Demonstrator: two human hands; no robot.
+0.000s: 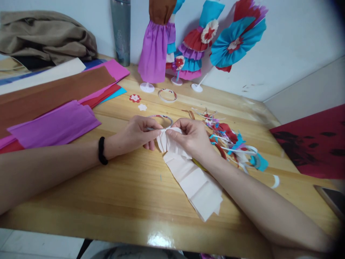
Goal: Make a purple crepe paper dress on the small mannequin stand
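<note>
A long strip of white crepe paper [185, 172] hangs from my fingers, its top edge gathered into small pleats and its lower end lying on the table. My left hand [134, 133] is closed, thumb and forefinger pinching the gathered edge. Right beside it, my right hand [192, 138] pinches the same edge, thumb on the near side. A thin ring with red marks [168, 118] shows just behind the fingertips, partly hidden by my left hand; whether it is held or only touching, I cannot tell. Yellow and red curved handles, perhaps of scissors, lie partly covered under my right wrist.
Folded crepe paper, brown [61, 91] and purple [56, 124], lies at left. Paper flowers [135, 98] and another ring [167, 95] sit farther back. Paper dresses on stands [147, 87] and a bottle [121, 34] line the wall. Colourful scraps [231, 133] are heaped at right.
</note>
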